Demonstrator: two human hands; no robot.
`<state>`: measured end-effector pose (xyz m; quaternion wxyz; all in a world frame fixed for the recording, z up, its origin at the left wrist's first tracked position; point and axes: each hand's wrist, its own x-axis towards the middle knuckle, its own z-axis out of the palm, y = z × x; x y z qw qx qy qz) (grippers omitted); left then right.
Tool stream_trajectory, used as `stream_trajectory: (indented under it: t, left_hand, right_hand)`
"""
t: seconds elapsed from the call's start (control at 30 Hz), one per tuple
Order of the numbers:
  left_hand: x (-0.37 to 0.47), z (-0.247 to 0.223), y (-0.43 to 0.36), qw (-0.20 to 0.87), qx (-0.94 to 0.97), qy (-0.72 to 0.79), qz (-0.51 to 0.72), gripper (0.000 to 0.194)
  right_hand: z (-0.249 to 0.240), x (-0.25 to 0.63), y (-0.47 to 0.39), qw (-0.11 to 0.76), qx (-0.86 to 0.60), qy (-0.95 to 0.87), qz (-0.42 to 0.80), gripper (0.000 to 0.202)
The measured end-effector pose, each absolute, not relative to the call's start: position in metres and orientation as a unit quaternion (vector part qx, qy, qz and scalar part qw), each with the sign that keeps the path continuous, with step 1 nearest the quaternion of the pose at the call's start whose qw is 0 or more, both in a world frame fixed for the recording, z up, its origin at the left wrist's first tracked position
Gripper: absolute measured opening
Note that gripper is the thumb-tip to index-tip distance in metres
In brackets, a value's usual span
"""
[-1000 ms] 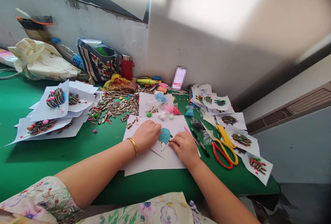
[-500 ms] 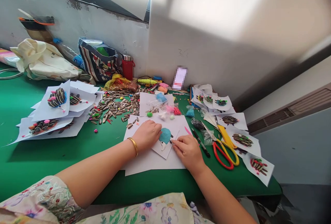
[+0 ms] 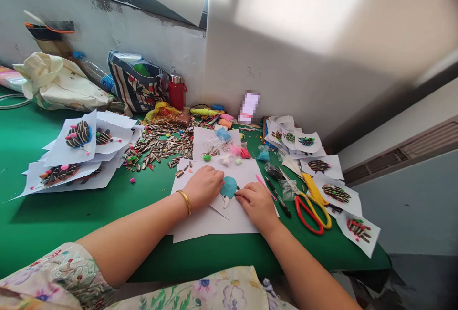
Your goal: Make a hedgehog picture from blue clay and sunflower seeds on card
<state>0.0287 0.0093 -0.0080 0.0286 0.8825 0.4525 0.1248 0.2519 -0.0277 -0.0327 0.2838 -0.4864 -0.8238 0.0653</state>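
Note:
A flat blue clay shape (image 3: 228, 187) with a small white clay piece (image 3: 225, 201) below it lies on a small white paper, on top of larger white sheets (image 3: 214, 226). My left hand (image 3: 205, 184) rests at the left of the blue clay, fingers curled together at its edge; what they hold, if anything, is hidden. On the right, my right hand (image 3: 255, 201) pinches a small dark seed at the right edge of the clay. Another dark seed sits just above those fingertips. Loose sunflower seeds (image 3: 179, 173) lie beyond my left hand.
Seeds (image 3: 161, 148) are heaped at the back. Papers with seed-covered figures lie left (image 3: 71, 155) and right (image 3: 336, 193). Scissors (image 3: 311, 212), a black pen (image 3: 278, 198) and clay bags (image 3: 263, 154) are right of the sheets. A red bottle (image 3: 176, 93) stands behind.
My right hand has shifted slightly left, its fingertips now against the edge of the blue clay. My left hand has stayed in place.

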Motion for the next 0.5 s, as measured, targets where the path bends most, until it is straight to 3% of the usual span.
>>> stream_trajectory:
  t: [0.3, 0.5]
  left_hand:
    - [0.029, -0.005, 0.008, 0.032, 0.882, 0.456, 0.116, 0.013]
    - [0.029, -0.006, 0.008, 0.033, 0.882, 0.456, 0.117, 0.014]
  right_hand:
    - [-0.030, 0.254, -0.030, 0.297, -0.489, -0.818, 0.053, 0.005]
    - [-0.028, 0.262, -0.042, 0.286, -0.445, -0.849, -0.002, 0.015]
